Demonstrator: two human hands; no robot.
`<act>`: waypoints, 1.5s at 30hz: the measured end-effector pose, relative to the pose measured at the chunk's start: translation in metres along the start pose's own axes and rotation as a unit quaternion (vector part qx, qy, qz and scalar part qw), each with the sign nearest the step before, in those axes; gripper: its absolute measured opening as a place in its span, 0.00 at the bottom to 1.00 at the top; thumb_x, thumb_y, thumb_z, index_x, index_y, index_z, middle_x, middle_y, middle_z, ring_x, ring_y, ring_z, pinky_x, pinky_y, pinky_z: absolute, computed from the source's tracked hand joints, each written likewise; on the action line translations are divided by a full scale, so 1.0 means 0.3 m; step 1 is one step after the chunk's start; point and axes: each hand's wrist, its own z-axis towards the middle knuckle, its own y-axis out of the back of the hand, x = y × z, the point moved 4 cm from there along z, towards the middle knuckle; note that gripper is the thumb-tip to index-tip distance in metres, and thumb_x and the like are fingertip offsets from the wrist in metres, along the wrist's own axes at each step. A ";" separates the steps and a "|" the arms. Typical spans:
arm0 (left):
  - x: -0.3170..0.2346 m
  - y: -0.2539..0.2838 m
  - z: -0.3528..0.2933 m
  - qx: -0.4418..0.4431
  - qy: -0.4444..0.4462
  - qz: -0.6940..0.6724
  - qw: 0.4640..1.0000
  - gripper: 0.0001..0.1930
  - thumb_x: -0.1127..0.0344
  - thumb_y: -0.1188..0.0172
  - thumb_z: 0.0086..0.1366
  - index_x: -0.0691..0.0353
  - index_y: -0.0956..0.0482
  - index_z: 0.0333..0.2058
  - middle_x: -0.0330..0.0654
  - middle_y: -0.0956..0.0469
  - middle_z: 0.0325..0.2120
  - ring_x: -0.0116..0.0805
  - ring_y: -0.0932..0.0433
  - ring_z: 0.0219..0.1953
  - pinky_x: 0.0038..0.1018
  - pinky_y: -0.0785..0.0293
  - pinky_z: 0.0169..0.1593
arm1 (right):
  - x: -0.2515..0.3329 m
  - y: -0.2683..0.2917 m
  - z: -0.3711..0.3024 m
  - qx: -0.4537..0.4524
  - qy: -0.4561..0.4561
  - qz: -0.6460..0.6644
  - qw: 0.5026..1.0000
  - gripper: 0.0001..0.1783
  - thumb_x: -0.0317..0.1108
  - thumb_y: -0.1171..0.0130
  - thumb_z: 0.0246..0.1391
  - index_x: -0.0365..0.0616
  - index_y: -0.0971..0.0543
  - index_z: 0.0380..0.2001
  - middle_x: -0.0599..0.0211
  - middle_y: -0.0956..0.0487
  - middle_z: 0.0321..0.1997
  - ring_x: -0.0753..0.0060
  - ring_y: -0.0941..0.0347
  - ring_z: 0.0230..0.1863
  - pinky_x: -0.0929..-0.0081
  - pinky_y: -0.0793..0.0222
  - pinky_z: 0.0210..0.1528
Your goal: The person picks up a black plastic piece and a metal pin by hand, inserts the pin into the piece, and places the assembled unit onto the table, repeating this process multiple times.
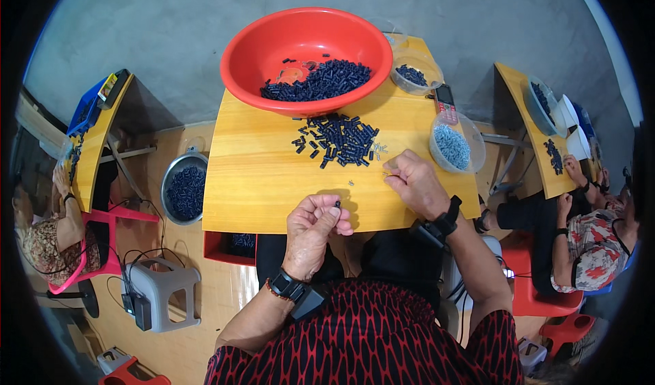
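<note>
I see my left hand [312,229] pinching one small dark piece [337,203] upright while my right hand [413,180] nips a tiny metal pin [387,175], the loose pile of dark pieces [338,139] lying within easy reach.

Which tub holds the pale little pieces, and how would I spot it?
Start at the big red plastic basin at the far end of the yellow wooden table. Look toward the table's right edge, beside the small handset: there stands a clear round plastic tub. It alone holds light blue-grey pieces; its neighbours hold dark ones.
</note>
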 end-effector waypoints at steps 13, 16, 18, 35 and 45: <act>0.011 0.001 0.004 0.022 -0.014 0.032 0.999 0.06 0.75 0.44 0.68 0.67 0.26 0.42 0.46 0.19 0.34 0.30 0.18 0.31 0.28 0.17 0.38 | 0.104 -0.034 -0.061 0.030 -0.098 0.172 0.980 0.04 0.25 0.40 0.54 0.35 0.24 0.32 0.58 0.24 0.29 0.61 0.23 0.31 0.70 0.29 0.34; 0.009 0.003 0.001 0.030 -0.014 0.044 0.998 0.06 0.76 0.44 0.67 0.67 0.25 0.42 0.45 0.20 0.34 0.30 0.19 0.31 0.28 0.18 0.38 | 0.167 -0.074 -0.050 0.038 -0.032 0.186 0.981 0.03 0.23 0.40 0.53 0.35 0.23 0.31 0.59 0.23 0.29 0.67 0.23 0.31 0.73 0.29 0.34; 0.005 0.005 -0.001 0.034 -0.015 0.049 0.998 0.06 0.77 0.44 0.67 0.68 0.25 0.42 0.45 0.20 0.34 0.29 0.19 0.30 0.27 0.18 0.38 | 0.225 -0.075 -0.036 0.055 0.037 0.151 0.986 0.02 0.22 0.40 0.52 0.34 0.24 0.29 0.59 0.22 0.29 0.66 0.23 0.30 0.72 0.29 0.34; 0.000 -0.007 -0.003 0.027 -0.018 0.087 0.996 0.05 0.78 0.39 0.63 0.70 0.20 0.38 0.42 0.20 0.28 0.27 0.21 0.27 0.24 0.20 0.33 | 0.294 -0.072 -0.014 0.092 0.125 0.053 0.986 0.06 0.20 0.42 0.47 0.35 0.23 0.32 0.54 0.23 0.30 0.50 0.24 0.32 0.64 0.29 0.34; 0.016 -0.007 -0.006 0.034 -0.046 0.151 0.987 0.03 0.79 0.40 0.63 0.70 0.22 0.36 0.42 0.20 0.28 0.27 0.21 0.27 0.24 0.20 0.34 | 0.335 -0.066 -0.014 0.162 0.197 -0.030 0.966 0.07 0.22 0.42 0.43 0.36 0.30 0.27 0.54 0.28 0.26 0.48 0.26 0.31 0.59 0.29 0.33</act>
